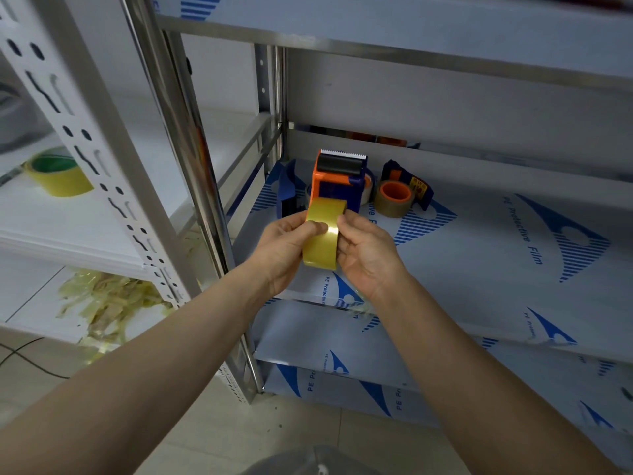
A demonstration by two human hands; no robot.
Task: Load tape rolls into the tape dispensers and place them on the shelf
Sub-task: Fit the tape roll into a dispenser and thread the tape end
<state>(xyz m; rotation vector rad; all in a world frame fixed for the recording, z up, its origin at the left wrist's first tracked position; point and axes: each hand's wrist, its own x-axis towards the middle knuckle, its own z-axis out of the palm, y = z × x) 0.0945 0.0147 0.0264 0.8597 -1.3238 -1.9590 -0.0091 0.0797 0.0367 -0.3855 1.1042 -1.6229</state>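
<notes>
**Item: yellow tape roll (322, 240).** Located at centre frame, held edge-on between both hands in front of the shelf (479, 255).

**Hold:** The left hand (284, 248) gripped its left side with the thumb laid across the outer band. The right hand (368, 255) pinched its right side with the fingers curled in. Neither hand was free.

**Handling, as judged:** Light, stiff ring with a glossy and probably slick outer face. It is best taken by the flat sides or through the core, keeping fingers clear of any loose sticky end.

**Associated:** An orange tape dispenser (337, 181) stood just above the roll in frame, toothed blade uppermost. Whether the two touched could not be told.

**Also present:**
- a brown roll (394, 198) with an orange core, right of the dispenser
- a blue dispenser (411, 185) behind that roll
- a green-cored roll (58, 176) at upper left
- tape scraps (109, 303) at lower left
</notes>
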